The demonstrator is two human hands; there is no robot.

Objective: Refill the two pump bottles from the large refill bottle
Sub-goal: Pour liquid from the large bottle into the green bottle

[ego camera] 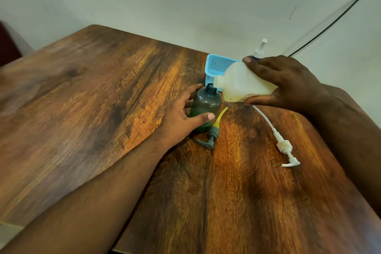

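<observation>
Head view looks down on a dark, streaky wooden tabletop (103,99), with the work gathered toward two o'clock. The left hand (181,115) has its fingers and thumb curled round the small smoky-grey translucent pump bottle (205,105), which stands upright with its neck open and a shallow green layer at its base. The right hand (288,82) grips the large milky-white plastic refill bottle (243,83) from above, thumb underneath, and tips it so its uncapped mouth points toward nine o'clock, just above and beside the grey bottle's neck. Pale yellowish liquid lies along its lower side; no stream is visible.

At six o'clock of the grey bottle lies its grey pump head with a yellow-stained dip tube (214,130). At four o'clock lies a white pump head with a long white tube (282,142). At twelve o'clock a light blue perforated plastic basket (218,66) sits against the wall, and behind the right hand the white pump top of a second bottle (260,49) shows; its body is hidden.

The chief risk seems to be spillage: the refill mouth looks wider than the grey neck and not squarely over it, so a quick tilt could send liquid down the outside onto the table and the nearby pump head. A slack left grip could let the light bottle tip over.
</observation>
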